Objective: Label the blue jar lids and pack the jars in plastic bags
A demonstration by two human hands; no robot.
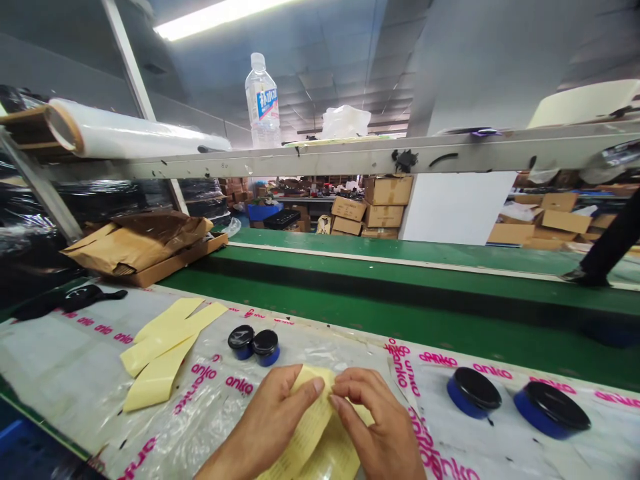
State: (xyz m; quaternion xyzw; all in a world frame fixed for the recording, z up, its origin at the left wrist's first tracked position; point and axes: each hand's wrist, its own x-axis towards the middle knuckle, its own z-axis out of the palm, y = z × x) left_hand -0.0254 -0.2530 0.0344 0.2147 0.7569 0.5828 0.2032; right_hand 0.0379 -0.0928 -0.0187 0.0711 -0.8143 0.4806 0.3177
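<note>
Both hands pinch one yellow label sheet (pixel 313 427) low at the table's (pixel 60 373) near edge, left hand (pixel 273 417) and right hand (pixel 373 417) fingertips closed on its top edge as if to peel it, spare yellow strips (pixel 165 347) lying well left

Ahead of your hands the counter (pixel 75 373) is blocked by two small jars (pixel 254 345), with yellow strips (pixel 165 347) left and two larger jars (pixel 520 400) right, leaving open plastic between.
</note>
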